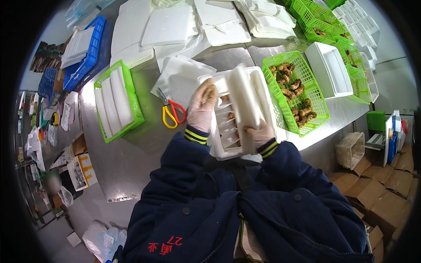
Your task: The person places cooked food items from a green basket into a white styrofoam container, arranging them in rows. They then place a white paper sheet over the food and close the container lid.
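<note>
In front of me a white foam box (215, 138) holds brown mushrooms (231, 115) in white wrapping, in a column along its left part. My right hand (263, 133), in a thin glove, grips the lower end of a white padded sheet (241, 95). The sheet is blurred and stands over the middle of the box, hiding part of the inside. Against the box's left rim lies my gloved left hand (202, 105), fingers extended and soiled at the tips, holding nothing that I can see.
Scissors (171, 113) with red and yellow handles lie left on the steel table (138, 157), beside white quilted sheets (181, 79). A green basket (120, 131) holds white pads. On the right are a green basket (317, 126) of mushrooms and another white foam box (329, 70).
</note>
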Tool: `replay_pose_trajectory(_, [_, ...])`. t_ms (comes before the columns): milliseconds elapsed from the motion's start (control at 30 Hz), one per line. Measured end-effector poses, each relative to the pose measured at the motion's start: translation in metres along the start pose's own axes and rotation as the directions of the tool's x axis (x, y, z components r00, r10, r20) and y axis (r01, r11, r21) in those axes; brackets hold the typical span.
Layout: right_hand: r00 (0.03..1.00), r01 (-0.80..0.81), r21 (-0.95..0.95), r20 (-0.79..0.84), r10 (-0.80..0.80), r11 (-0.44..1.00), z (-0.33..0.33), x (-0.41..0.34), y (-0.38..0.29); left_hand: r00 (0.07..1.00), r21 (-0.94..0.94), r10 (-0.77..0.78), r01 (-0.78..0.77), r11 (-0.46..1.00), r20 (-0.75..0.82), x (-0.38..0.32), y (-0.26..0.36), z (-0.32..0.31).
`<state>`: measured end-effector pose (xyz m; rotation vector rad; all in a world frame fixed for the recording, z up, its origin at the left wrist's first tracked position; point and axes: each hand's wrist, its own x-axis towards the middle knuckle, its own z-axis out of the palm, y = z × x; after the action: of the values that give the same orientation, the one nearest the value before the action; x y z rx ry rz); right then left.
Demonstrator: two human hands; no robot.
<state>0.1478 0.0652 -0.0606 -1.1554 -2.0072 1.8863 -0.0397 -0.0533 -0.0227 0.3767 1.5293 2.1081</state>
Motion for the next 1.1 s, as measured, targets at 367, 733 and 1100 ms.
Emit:
replay_pose_trajectory(367, [0.975,-0.024,-0.495,0.179,0.129,0.869,0.023,0.009,-0.023,0.932,0.932,-0.003,-0.362,0.013,0.363,-0.001,-0.060,0.026])
replay_pose_trajectory(733, [0.675,0.650,-0.584,0.738,-0.016,0.487,0.004,-0.027,-0.038,0.976,0.970,-0.029,-0.220,-0.101,0.218,0.017,-0.070,0.038])
replay_pose_trajectory(1100, [0.935,0.351,-0.627,0.194,-0.296,0.695,-0.086,0.020,-0.034,0.995,0.892,-0.016,0.092,0.443,-0.095,-0.005,-0.024,-0.018])
